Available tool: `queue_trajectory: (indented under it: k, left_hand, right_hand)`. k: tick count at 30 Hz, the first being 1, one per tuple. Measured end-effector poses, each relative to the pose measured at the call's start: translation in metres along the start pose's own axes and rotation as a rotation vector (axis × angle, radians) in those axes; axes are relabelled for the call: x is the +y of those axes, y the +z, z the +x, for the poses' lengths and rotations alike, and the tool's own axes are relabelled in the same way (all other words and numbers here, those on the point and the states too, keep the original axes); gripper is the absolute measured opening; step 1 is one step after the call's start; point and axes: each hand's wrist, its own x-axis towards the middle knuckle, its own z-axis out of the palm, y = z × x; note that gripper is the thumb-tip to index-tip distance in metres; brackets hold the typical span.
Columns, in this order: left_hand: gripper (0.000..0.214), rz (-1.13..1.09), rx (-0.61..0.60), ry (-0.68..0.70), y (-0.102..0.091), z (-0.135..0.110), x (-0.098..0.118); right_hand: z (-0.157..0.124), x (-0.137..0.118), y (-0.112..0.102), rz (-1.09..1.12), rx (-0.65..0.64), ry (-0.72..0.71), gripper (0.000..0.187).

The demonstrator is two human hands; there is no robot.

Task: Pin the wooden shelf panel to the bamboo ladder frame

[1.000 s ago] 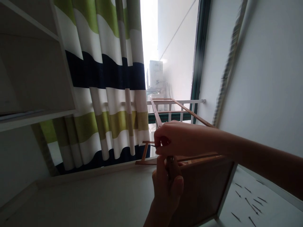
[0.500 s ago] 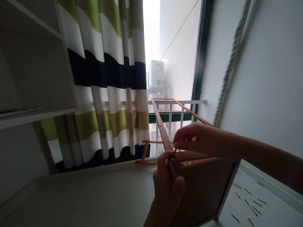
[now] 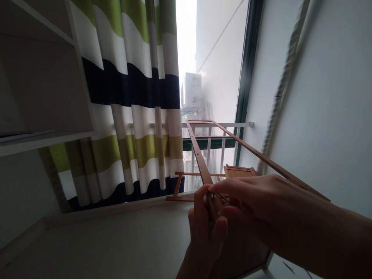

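Observation:
My left hand (image 3: 203,232) is closed around the near end of a brown wooden bar (image 3: 199,157), part of a tall wooden frame. A round metal bolt head (image 3: 213,196) shows in the bar between the fingers. My right hand (image 3: 255,197) is closed just right of the bolt, its index fingertip by the left hand's. It pinches a thin dark hex key (image 3: 224,198), which slants away from the bolt; its far end is hidden in the fingers. A dark brown panel (image 3: 241,252) lies below the hands, mostly covered by the right arm.
A smaller wooden frame piece (image 3: 178,188) and a wooden slatted part (image 3: 238,171) are behind the hands. Loose screws (image 3: 288,267) lie at bottom right. A striped curtain (image 3: 133,116) hangs at left beside a shelf (image 3: 58,139); a white railing (image 3: 244,124) crosses the window.
My right hand has come down and closer, from above the bolt to its right. The hex key has swung from upright to slanting rightward. My left hand keeps its grip.

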Motion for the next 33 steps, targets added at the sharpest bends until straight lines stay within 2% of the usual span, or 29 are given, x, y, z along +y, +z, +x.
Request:
queue_trajectory:
  k: [3,5,9,11,15,18,23,26,30,33]
  left_hand:
    - [0.039,0.026,0.021,-0.023,-0.001,0.0,0.0]
    - [0.037,0.03,0.043,-0.022,0.0,0.0,0.0]
    - [0.039,-0.007,0.087,0.075,0.002,0.0,-0.003]
    - [0.04,0.024,0.074,0.068,0.001,-0.001,-0.006]
    - [0.032,0.158,0.051,0.07,-0.002,-0.003,-0.007]
    - [0.029,0.092,0.038,0.069,-0.001,-0.002,-0.004]
    - [0.04,0.072,0.01,0.061,0.001,0.001,0.0]
    - [0.042,0.082,0.011,0.057,0.001,0.0,-0.002]
    - [0.044,0.047,-0.006,0.018,-0.001,-0.004,-0.005]
    - [0.044,0.028,-0.016,-0.016,-0.002,-0.004,-0.004]
  right_hand:
    - [0.005,-0.01,-0.005,0.022,-0.106,-0.029,0.016]
    - [0.009,-0.016,-0.01,0.033,-0.141,-0.028,0.02]
    - [0.02,-0.017,-0.023,-0.017,-0.239,-0.038,0.017]
    - [0.027,-0.014,-0.027,-0.046,-0.295,-0.081,0.013]
    - [0.044,-0.007,-0.026,-0.077,-0.244,-0.155,0.011]
    - [0.057,-0.003,-0.021,-0.089,-0.22,-0.159,0.015]
    - [0.073,0.009,-0.017,-0.029,-0.193,-0.083,0.012]
    - [0.076,0.019,-0.017,-0.003,-0.192,0.004,0.022]
    - [0.072,0.032,-0.018,0.024,-0.197,0.062,0.021]
    - [0.062,0.04,-0.019,0.055,-0.218,0.11,0.028]
